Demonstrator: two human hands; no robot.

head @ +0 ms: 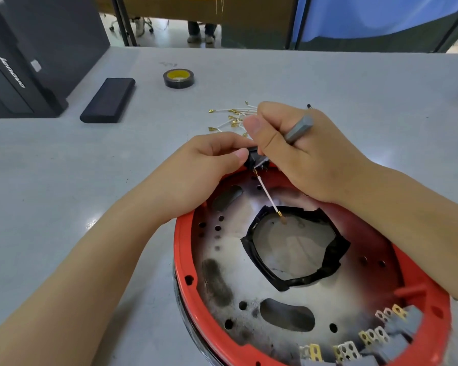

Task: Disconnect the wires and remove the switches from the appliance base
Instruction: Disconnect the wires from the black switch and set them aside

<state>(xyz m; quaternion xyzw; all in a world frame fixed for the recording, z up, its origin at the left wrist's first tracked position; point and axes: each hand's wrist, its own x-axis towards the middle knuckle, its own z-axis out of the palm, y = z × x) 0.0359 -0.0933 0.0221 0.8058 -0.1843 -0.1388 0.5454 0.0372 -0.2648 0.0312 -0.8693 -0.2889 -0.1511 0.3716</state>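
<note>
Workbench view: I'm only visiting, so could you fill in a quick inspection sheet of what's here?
Surface: grey table, scuffed.
Job's things: red appliance base, open side up; black switch at its far rim; grey switches with bare terminals at its near rim.
Clutter: tape roll, flat black case.
Hands: left hand pinches the black switch; right hand holds a grey tool handle, tip hidden.
Cables: one white wire hangs from the black switch; pile of loose wires beyond.
Surroundings: black computer case, blue partition.
</note>
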